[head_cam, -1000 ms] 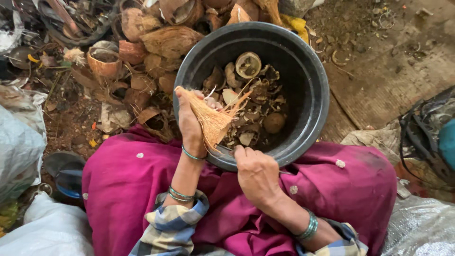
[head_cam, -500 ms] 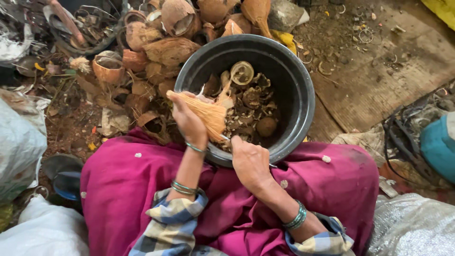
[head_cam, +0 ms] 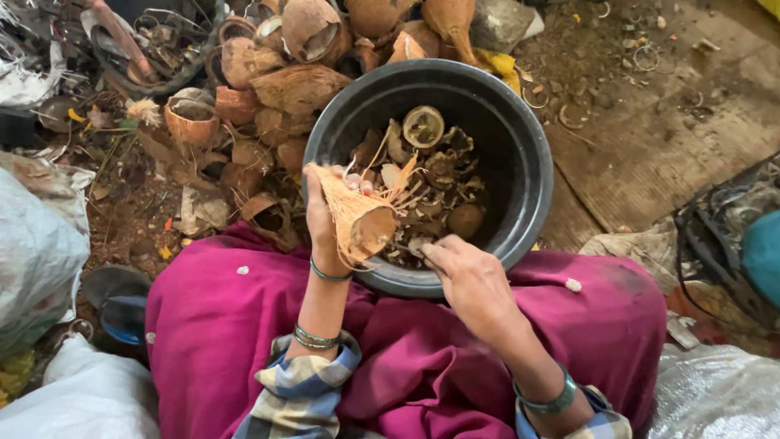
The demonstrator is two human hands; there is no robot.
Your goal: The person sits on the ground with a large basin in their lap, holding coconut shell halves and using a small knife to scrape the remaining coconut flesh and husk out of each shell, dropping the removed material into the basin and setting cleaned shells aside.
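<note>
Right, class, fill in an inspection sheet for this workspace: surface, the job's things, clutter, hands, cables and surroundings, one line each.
Surface: dirt ground strewn with husk scraps; the person sits with a magenta cloth over the lap.
Job's things: fibrous coconut husk piece, cone-shaped; dark round basin against the lap, holding shell and husk bits.
Clutter: pile of coconut shells beyond the basin; small rings scattered on the ground.
Hands: left hand grips the husk piece over the basin; right hand at the basin's near rim, fingers curled, what it holds cannot be told.
Cables: nothing seen.
Surroundings: pale sacks at the left, a blue object at the right edge.
</note>
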